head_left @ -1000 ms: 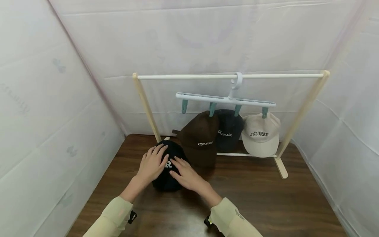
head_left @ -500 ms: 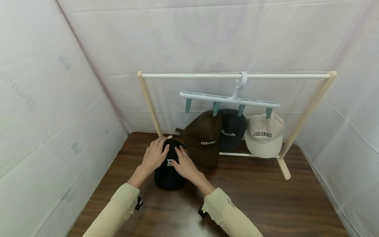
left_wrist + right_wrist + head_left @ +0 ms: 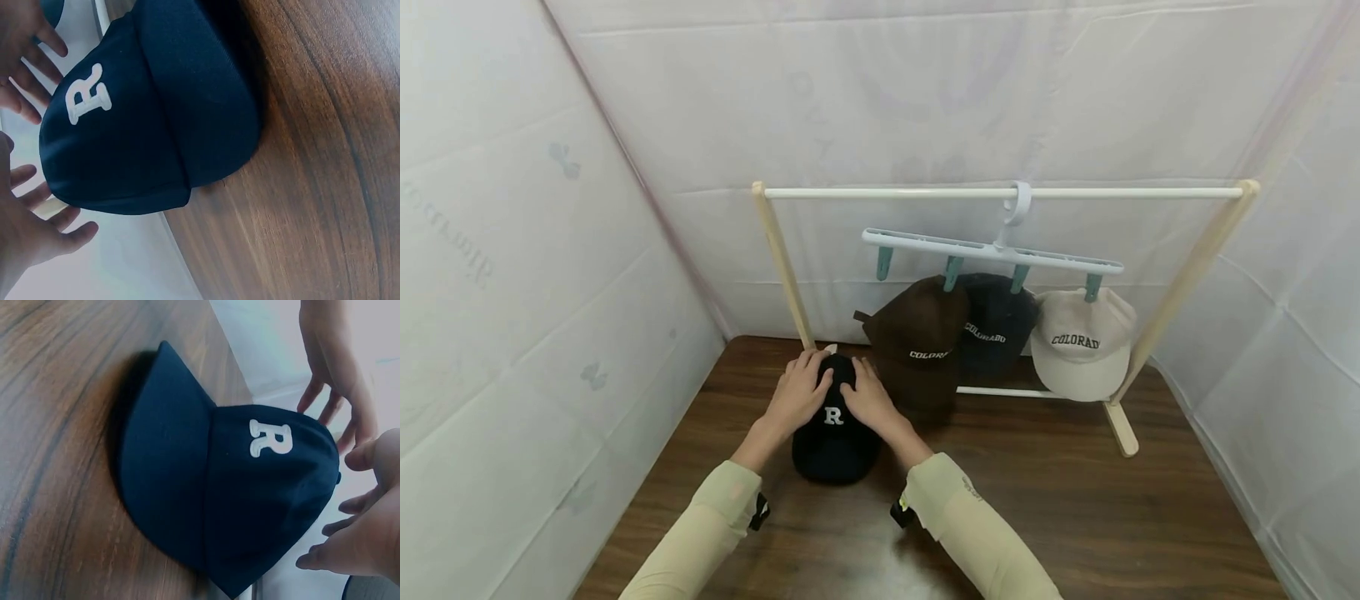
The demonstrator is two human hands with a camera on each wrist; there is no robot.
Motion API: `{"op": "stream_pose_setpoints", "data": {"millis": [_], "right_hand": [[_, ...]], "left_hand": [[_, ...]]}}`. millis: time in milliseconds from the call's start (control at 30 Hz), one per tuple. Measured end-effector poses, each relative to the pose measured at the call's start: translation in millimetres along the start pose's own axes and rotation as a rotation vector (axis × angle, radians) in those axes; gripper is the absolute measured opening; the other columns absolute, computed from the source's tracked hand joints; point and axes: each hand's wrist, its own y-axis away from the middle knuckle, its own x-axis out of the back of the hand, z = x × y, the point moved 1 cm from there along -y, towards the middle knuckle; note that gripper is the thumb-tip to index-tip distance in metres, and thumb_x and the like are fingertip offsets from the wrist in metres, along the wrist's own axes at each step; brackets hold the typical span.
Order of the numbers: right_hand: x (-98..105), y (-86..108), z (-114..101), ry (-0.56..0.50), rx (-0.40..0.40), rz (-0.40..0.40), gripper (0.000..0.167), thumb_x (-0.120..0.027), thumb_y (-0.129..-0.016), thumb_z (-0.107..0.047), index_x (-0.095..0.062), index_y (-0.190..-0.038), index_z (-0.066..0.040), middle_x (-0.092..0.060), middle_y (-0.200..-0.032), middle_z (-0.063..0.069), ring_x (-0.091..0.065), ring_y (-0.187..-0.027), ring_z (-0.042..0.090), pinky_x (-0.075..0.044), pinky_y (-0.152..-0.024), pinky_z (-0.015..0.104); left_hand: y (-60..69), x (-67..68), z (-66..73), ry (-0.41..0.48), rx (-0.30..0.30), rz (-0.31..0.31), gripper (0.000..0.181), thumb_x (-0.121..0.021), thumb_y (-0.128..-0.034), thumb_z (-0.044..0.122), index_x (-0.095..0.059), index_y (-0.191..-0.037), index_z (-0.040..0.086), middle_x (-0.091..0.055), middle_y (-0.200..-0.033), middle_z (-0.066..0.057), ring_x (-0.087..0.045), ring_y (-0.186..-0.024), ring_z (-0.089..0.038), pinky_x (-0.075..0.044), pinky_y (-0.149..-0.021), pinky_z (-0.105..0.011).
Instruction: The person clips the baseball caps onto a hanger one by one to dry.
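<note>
A dark baseball cap (image 3: 837,457) with a white R sits on the wooden table, its brim toward me. My left hand (image 3: 797,393) lies along the left side of its crown, fingers reaching toward the back. On the other side, my right hand (image 3: 872,402) is at the crown with relaxed fingers. In the left wrist view, the left hand (image 3: 37,231) has spread fingers beside the cap (image 3: 119,144), thumb free. The right hand (image 3: 369,515) appears close to the crown in the right wrist view, fingers extended; contact is hard to tell.
Behind stands a rack (image 3: 887,193) with wooden posts. From it hangs a clip hanger (image 3: 955,247) holding a brown cap (image 3: 910,325), a navy cap (image 3: 997,312) and a cream cap (image 3: 1078,325). The leftmost clip (image 3: 884,263) holds nothing. White sheeting (image 3: 550,292) walls the table (image 3: 1037,500).
Both hands have moved back along the cap's crown, and the right hand has come off its front, so the R now shows fully. The hanger with the caps has shifted slightly.
</note>
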Motion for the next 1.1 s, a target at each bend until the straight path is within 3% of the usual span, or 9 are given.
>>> {"op": "stream_pose_setpoints", "data": {"millis": [267, 500, 733, 933, 1100], "right_hand": [[5, -7.1, 7, -0.015, -0.003, -0.024, 0.062, -0.047, -0.108, -0.027, -0.025, -0.160, -0.004, -0.022, -0.166, 0.022, -0.025, -0.152, 0.036, -0.028, -0.119, 0.053], [5, -5.8, 14, -0.011, 0.001, -0.051, 0.062, -0.046, -0.109, -0.030, -0.023, -0.162, -0.007, -0.020, -0.167, 0.019, -0.024, -0.152, 0.036, -0.028, -0.119, 0.053], [3, -3.8, 17, 0.024, 0.047, -0.082, 0.061, -0.048, -0.108, -0.029, -0.027, -0.160, -0.003, -0.029, -0.163, 0.020, -0.030, -0.150, 0.035, -0.030, -0.119, 0.050], [3, -4.4, 19, 0.043, 0.061, -0.098, 0.060, -0.048, -0.108, -0.030, -0.030, -0.159, -0.005, -0.033, -0.162, 0.018, -0.033, -0.148, 0.034, -0.031, -0.118, 0.050], [3, -5.3, 20, 0.053, 0.085, -0.113, 0.060, -0.048, -0.107, -0.030, -0.031, -0.159, -0.003, -0.035, -0.160, 0.018, -0.035, -0.147, 0.035, -0.032, -0.117, 0.051]], "left_hand": [[4.4, -5.7, -2.6, 0.105, -0.016, 0.027, 0.045, -0.045, -0.1097, 0.030, -0.046, -0.148, 0.007, -0.035, -0.151, -0.022, -0.040, -0.129, -0.053, -0.037, -0.102, -0.068], [9.4, -14.0, -6.0, 0.110, -0.040, 0.041, 0.046, -0.045, -0.1095, 0.033, -0.045, -0.149, 0.009, -0.033, -0.154, -0.021, -0.040, -0.130, -0.049, -0.038, -0.097, -0.069], [12.1, -14.3, -7.7, 0.122, -0.040, 0.070, 0.046, -0.046, -0.1094, 0.030, -0.046, -0.149, 0.007, -0.040, -0.147, -0.020, -0.042, -0.132, -0.046, -0.038, -0.101, -0.067], [10.3, -16.1, -16.4, 0.243, 0.006, 0.076, 0.043, -0.042, -0.1111, 0.023, -0.044, -0.147, -0.001, -0.047, -0.143, -0.024, -0.044, -0.134, -0.043, -0.039, -0.108, -0.059], [11.2, -17.2, -21.4, 0.271, 0.075, 0.050, 0.046, -0.039, -0.1117, 0.026, -0.043, -0.146, -0.005, -0.047, -0.146, -0.029, -0.043, -0.136, -0.046, -0.037, -0.110, -0.060]]}}
